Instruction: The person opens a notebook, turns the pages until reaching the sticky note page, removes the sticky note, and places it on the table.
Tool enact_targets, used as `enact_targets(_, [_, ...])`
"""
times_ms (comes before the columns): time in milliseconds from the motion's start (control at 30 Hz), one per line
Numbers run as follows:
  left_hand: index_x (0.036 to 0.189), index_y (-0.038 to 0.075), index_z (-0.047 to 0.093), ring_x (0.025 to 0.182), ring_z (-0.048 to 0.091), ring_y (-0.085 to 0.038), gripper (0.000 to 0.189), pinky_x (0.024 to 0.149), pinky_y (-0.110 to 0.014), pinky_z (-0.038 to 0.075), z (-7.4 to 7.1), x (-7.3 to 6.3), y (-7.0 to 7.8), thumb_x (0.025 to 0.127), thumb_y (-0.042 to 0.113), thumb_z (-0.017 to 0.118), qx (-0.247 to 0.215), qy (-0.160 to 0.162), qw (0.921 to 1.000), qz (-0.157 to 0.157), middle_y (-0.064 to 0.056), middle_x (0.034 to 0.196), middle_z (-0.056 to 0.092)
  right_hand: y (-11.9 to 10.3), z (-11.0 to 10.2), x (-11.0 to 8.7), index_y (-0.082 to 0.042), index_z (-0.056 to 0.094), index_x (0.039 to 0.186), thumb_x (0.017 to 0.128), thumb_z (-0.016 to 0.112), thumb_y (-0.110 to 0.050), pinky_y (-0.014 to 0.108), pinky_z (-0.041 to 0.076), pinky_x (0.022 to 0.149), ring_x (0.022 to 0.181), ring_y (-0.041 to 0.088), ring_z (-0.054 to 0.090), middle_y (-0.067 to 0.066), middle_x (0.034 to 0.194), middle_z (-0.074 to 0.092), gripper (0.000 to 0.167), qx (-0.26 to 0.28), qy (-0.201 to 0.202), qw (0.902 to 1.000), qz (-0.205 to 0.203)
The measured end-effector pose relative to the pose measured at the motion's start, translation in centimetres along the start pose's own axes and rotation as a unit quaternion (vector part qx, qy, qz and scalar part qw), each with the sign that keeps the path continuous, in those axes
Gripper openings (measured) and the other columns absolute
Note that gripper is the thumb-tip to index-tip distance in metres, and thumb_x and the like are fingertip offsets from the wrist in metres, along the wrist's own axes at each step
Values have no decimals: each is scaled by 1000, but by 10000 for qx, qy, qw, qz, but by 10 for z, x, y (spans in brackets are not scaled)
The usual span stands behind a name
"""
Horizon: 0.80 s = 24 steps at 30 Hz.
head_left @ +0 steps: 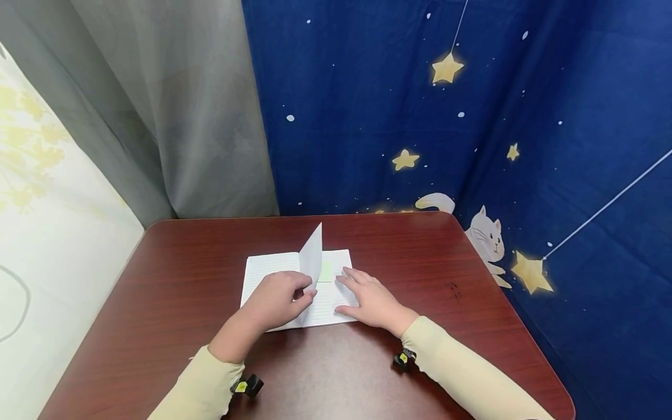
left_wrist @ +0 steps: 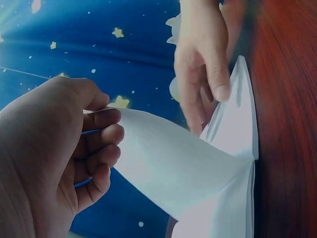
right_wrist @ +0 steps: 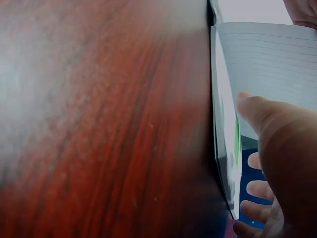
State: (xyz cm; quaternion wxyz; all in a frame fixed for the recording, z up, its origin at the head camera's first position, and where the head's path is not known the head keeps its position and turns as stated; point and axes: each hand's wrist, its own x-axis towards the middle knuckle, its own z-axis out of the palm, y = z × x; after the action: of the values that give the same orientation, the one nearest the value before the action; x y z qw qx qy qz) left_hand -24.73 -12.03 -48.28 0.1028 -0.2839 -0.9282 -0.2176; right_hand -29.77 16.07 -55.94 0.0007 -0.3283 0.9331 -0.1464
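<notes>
An open notebook (head_left: 270, 265) with lined pages lies on the table. One page (head_left: 312, 254) stands raised near its middle, and my left hand (head_left: 280, 297) pinches that page's edge between thumb and curled fingers. The left wrist view shows the lifted page (left_wrist: 163, 153) bowing away from those fingertips. On the right-hand page sits a pale green sticky note (head_left: 326, 271), partly behind the raised page. My right hand (head_left: 370, 297) is spread over the right edge of the notebook, fingers relaxed. In the right wrist view, its thumb is close to the paper; whether it touches is unclear.
The dark red wooden table (head_left: 420, 268) has rounded corners. Behind it hang a grey curtain (head_left: 210, 116) and a blue curtain (head_left: 357, 116) with stars and a white cat. A pale wall or panel (head_left: 47, 233) stands to the left.
</notes>
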Motion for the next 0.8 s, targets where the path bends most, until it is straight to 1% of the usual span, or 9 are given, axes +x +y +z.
enact_targets(133, [67, 24, 42, 57, 33, -6, 47, 56, -29, 34, -3, -3, -3, 103, 23, 73, -126, 61, 9999, -3, 12, 59, 33, -2, 1, 0, -18, 52, 166, 99, 75, -64, 56, 40, 125, 159, 33, 42, 11, 176, 40, 84, -113, -145, 9998, -15])
enact_targets(333, [64, 25, 41, 58, 29, -4, 50, 56, -28, 32, -6, -9, -8, 104, 23, 70, -208, 106, 9997, -24, 14, 58, 28, -3, 4, -2, -18, 53, 166, 99, 75, -65, 55, 39, 126, 159, 33, 42, 12, 176, 40, 85, -219, -180, 9996, -12])
enact_targets(467, [63, 26, 40, 57, 30, -3, 49, 55, -28, 32, -9, -13, -11, 103, 21, 69, -222, 137, 9996, -64, 16, 57, 28, -3, 5, -2, -17, 54, 165, 99, 75, -65, 55, 38, 126, 159, 34, 42, 12, 175, 41, 84, -220, -200, 9996, -9])
enact_targets(567, [63, 26, 39, 58, 29, -4, 49, 56, -28, 31, -13, -15, -14, 101, 20, 69, -151, 161, 9997, -97, 16, 58, 26, -4, 5, -1, -16, 54, 164, 99, 74, -66, 55, 37, 126, 159, 34, 41, 12, 175, 41, 85, -269, -233, 9994, 13])
enact_targets(700, [64, 25, 36, 59, 24, -4, 49, 56, -27, 26, -19, -20, -18, 97, 20, 71, -32, 222, 9996, -167, 16, 59, 22, -4, 5, -1, -16, 54, 164, 99, 73, -67, 55, 36, 127, 160, 34, 41, 12, 175, 42, 85, -329, -279, 9991, 15])
enact_targets(800, [64, 25, 34, 59, 21, -4, 50, 55, -27, 22, -24, -25, -22, 96, 20, 72, -30, 245, 9993, -265, 16, 59, 21, -5, 4, 0, -16, 54, 165, 99, 73, -68, 55, 36, 127, 160, 34, 41, 12, 175, 42, 85, -326, -298, 9990, 3])
